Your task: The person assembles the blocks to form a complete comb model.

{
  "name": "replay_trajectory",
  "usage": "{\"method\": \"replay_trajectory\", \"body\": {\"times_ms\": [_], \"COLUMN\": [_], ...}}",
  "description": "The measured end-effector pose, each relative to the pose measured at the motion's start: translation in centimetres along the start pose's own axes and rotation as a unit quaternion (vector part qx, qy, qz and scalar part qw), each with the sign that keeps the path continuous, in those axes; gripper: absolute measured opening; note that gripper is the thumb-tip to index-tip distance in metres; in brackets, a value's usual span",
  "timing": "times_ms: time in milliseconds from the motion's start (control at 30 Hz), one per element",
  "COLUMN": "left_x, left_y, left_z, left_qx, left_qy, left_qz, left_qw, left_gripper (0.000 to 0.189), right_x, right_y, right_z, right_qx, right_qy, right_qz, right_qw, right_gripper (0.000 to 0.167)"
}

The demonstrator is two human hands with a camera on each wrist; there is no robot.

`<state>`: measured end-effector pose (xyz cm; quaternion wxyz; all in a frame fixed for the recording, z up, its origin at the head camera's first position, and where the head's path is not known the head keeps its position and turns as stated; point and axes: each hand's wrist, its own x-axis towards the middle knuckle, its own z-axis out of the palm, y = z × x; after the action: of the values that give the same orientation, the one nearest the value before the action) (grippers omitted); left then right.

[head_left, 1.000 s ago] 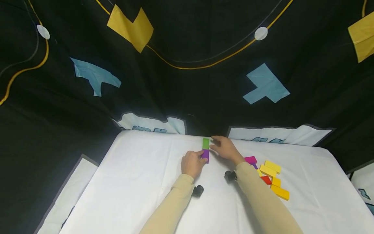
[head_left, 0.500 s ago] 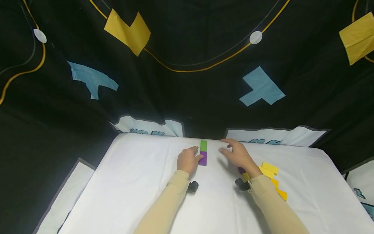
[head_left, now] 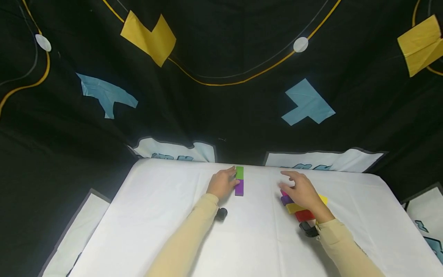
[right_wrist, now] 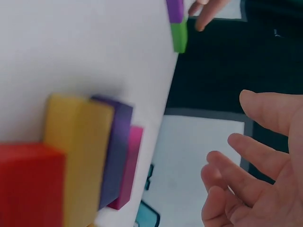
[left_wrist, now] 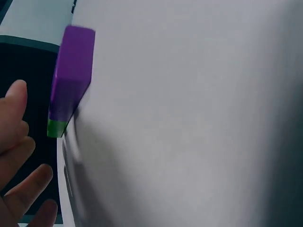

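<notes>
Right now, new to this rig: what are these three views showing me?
No robot here, just a person's two bare hands. The widest picture is from a head-worn camera looking forward and down; the other two come from cameras on the left and right wrists.

On the white table, a green block and a purple block sit end to end. The left hand is beside them, not gripping; whether it touches them is hard to tell.

The right hand is open by a cluster including a red block, a mustard block and a pink block. It holds nothing.
</notes>
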<state>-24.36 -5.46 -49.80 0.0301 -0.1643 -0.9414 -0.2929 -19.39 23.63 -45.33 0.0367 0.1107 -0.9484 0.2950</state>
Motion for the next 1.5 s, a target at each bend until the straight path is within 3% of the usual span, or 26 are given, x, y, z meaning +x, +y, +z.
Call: {"method": "replay_trajectory", "body": {"times_ms": [267, 433, 633, 867, 1133, 1500], "left_x": [0.8, 1.1, 1.3, 1.3, 1.3, 1.3], "left_y": [0.0, 0.0, 0.1, 0.8, 1.0, 1.1], "left_z": [-0.1, -0.1, 0.0, -0.2, -0.5, -0.3], "left_qx": [0.024, 0.054, 0.079, 0.112, 0.092, 0.069], "left_qy": [-0.045, -0.052, -0.059, -0.079, -0.077, -0.081], "left_qz": [0.026, 0.043, 0.039, 0.022, 0.006, -0.017], "left_qw": [0.9984, 0.9963, 0.9944, 0.9904, 0.9928, 0.9942], "left_gripper": [0.052, 0.052, 0.050, 0.048, 0.047, 0.047], "right_x": [-0.8, -1.2, -1.1, -0.7, 0.0, 1.1], "right_y": [0.4, 0.4, 0.9, 0.9, 0.8, 2.1], "right_z": [0.1, 0.5, 1.0, 1.2, 1.3, 1.5], "right_qx": [-0.065, -0.110, -0.162, -0.189, -0.205, -0.146], "right_qy": [-0.038, -0.047, -0.061, -0.086, -0.097, -0.122], "right_qz": [0.100, 0.119, 0.135, 0.148, 0.158, 0.090], "right_qw": [0.9921, 0.9858, 0.9757, 0.9669, 0.9611, 0.9776], "right_gripper": [0.058, 0.059, 0.063, 0.058, 0.056, 0.067]}}
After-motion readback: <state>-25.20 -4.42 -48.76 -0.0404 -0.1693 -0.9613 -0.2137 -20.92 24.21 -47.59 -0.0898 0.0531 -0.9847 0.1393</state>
